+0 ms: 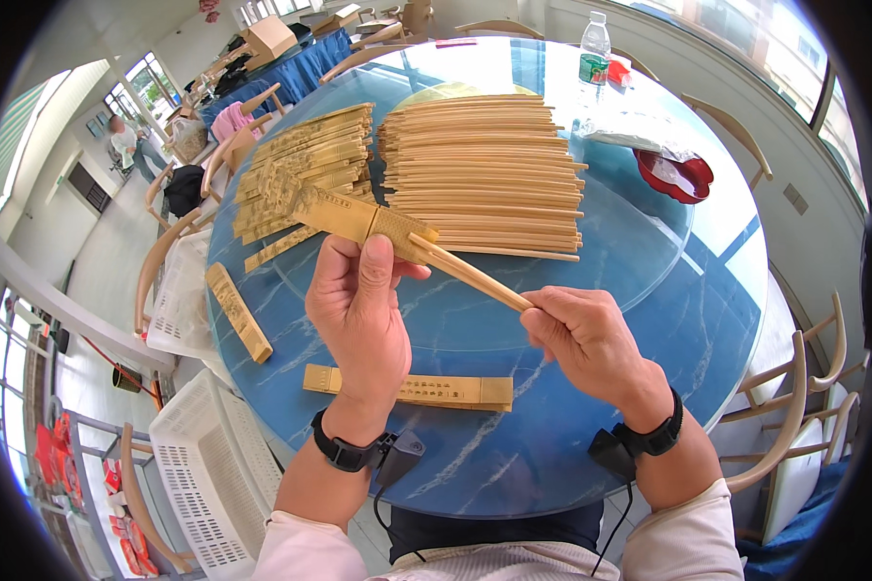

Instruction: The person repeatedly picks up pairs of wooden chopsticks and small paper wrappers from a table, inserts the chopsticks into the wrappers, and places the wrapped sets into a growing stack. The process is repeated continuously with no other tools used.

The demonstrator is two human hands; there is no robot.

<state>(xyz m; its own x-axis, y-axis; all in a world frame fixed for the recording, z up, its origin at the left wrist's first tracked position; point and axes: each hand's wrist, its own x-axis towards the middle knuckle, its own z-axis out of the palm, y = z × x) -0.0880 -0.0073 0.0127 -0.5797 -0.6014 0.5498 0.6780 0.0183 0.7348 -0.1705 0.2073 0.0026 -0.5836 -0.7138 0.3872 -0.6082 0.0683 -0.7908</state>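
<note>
My left hand (367, 301) pinches a printed paper chopstick sleeve (341, 214) between thumb and fingers. A pair of wooden chopsticks (472, 272) reaches into the sleeve's right end, and my right hand (588, 341) grips their other end. Beyond my hands lies a wide stack of wooden chopsticks (479, 167), with a spread pile of printed paper sleeves (312, 145) at its left. Nearer me, partly behind my left wrist, is a printed paper sleeve bundle (458, 391). Another bundle of sleeves (238, 312) lies by the table's left edge.
The round blue marbled table (523, 465) bears a plastic bottle (594, 54), clear plastic packaging (639, 134) and a red bowl (672, 181) at the far right. White plastic crates (211, 472) stand left of the table. Wooden chairs (792, 428) surround it. A person (134, 149) is far off at left.
</note>
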